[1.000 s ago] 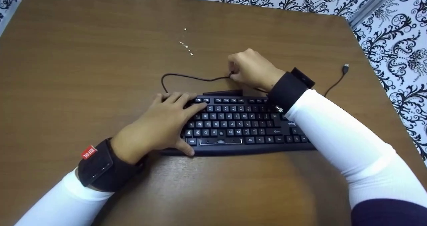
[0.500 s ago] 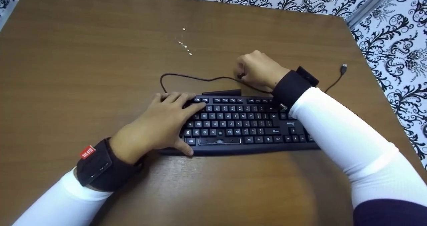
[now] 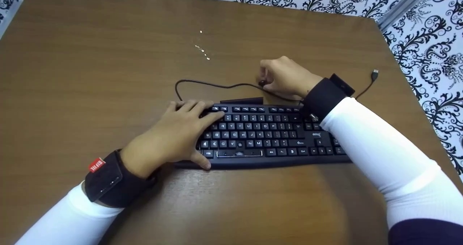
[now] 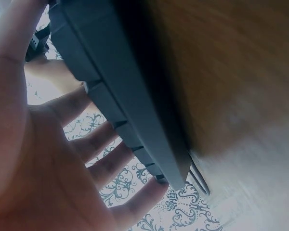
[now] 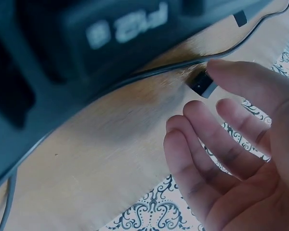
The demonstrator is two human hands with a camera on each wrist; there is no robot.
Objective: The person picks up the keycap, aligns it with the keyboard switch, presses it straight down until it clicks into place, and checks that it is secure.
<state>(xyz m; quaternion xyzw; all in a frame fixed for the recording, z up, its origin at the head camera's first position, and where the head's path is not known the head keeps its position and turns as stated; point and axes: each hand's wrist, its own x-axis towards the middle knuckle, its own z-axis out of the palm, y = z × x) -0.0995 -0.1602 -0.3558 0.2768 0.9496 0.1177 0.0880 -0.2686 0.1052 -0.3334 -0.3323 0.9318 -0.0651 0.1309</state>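
A black keyboard [image 3: 253,134] lies across the middle of the table, its wide space-bar area towards the person. My left hand [image 3: 170,140] rests over its left end, fingers spread and mostly straight, the thumb at the front edge. In the left wrist view, those fingers [image 4: 111,163] reach along the row of keys. Just behind the keyboard is my right hand [image 3: 287,75], with a small black block [image 5: 201,84] at the thumb and fingertips; the pinching contact is partly hidden. The thin black cable [image 3: 217,86] loops behind the keyboard, passing close by the thumb.
The cable's USB plug [image 3: 374,75] lies on the right part of the brown table [image 3: 108,57]. A flat black bar [image 3: 241,100] shows along the keyboard's rear edge. Several pale specks [image 3: 202,51] mark the tabletop. Patterned wallpaper [image 3: 445,71] stands beyond the table.
My right hand has moved a little to the right with the small black block, away from the cable section it was on. The left hand and keyboard stay in place.
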